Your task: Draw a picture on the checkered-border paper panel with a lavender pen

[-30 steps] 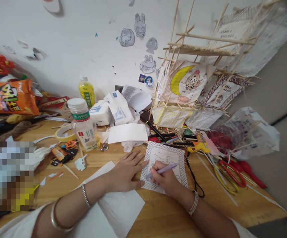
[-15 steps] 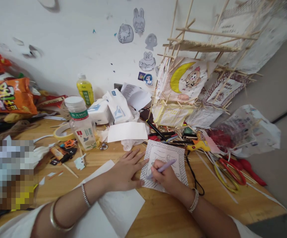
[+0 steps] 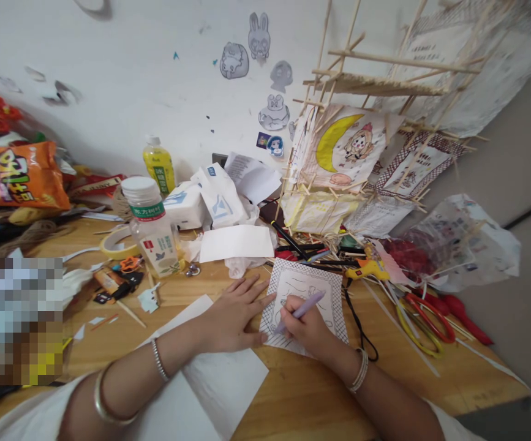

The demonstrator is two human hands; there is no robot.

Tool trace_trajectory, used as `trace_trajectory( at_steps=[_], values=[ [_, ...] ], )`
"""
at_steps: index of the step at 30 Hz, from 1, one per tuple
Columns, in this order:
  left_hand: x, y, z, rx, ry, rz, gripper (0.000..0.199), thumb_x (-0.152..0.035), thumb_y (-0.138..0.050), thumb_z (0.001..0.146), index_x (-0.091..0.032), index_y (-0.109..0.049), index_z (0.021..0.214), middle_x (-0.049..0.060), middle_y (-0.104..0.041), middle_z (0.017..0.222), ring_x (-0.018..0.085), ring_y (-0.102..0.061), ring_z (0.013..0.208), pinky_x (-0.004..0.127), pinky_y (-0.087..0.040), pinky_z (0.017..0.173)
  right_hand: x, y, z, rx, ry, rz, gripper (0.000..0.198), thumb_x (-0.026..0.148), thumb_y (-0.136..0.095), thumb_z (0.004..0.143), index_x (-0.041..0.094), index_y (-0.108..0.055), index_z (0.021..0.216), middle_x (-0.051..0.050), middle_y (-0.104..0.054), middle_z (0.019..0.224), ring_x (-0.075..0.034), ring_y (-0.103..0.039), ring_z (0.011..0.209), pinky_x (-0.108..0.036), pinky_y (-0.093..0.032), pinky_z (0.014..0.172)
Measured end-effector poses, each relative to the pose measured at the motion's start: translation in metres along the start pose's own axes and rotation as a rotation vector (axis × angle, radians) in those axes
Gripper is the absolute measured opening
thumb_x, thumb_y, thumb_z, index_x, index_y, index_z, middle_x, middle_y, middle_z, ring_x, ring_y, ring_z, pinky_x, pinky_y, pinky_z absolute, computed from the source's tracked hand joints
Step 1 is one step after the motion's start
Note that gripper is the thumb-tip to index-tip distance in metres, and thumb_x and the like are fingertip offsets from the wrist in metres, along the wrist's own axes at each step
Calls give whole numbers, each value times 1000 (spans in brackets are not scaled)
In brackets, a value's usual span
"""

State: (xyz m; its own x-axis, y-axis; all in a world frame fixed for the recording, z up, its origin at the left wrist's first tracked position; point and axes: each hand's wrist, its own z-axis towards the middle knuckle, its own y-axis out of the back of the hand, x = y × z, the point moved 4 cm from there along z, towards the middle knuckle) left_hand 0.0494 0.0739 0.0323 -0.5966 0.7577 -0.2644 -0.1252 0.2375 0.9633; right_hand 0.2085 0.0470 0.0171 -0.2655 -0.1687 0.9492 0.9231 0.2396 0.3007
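Observation:
My right hand (image 3: 305, 326) is closed around a light purple pen (image 3: 310, 304), its tip low on a sheet of drawing paper (image 3: 295, 283). That sheet carries a crosshatched border and thin line drawings inside; part of it is hidden under my right hand. Flat on the wooden table lies my left hand (image 3: 235, 315), fingers spread, with fingertips touching the drawing's left edge. Beneath my left wrist and forearm are blank white sheets (image 3: 228, 383).
A plastic bottle (image 3: 155, 236), a roll of yellow tape (image 3: 120, 242) and tissue packs (image 3: 222, 199) stand behind my left hand. Right of the drawing lie a yellow glue gun (image 3: 370, 268) and red-handled scissors (image 3: 433, 317). A wooden stick frame (image 3: 384, 61) with coloured drawings rises at back right.
The pen in my right hand has shifted very slightly over the drawing. My left hand stays in place, and the view has moved a little.

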Motion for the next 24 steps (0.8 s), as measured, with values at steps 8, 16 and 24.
trace_trajectory(
  at_steps=[8,16,24],
  values=[
    [0,1,0,-1,0,7,80,-54,-63,81,-19,-32,147,16,-21,154,39,-12,141,58,-14,110,3,1,0,-20,-24,-11,25,28,-47,81,24,-38,59,6,-42,47,-11,-40,44,-22,-33,44],
    [1,-1,0,-27,-15,3,79,-54,-61,82,-21,-32,148,15,-20,154,38,-11,141,57,-15,110,9,4,-3,-19,-29,8,26,30,-48,80,24,-38,57,6,-42,46,-11,-42,45,-23,-35,46],
    [2,-3,0,-31,-14,1,79,-55,-61,82,-22,-32,147,14,-20,155,38,-12,141,56,-14,110,10,2,-2,3,-62,-40,27,33,-48,78,24,-37,56,6,-41,46,-11,-39,45,-24,-33,46]
  ],
)
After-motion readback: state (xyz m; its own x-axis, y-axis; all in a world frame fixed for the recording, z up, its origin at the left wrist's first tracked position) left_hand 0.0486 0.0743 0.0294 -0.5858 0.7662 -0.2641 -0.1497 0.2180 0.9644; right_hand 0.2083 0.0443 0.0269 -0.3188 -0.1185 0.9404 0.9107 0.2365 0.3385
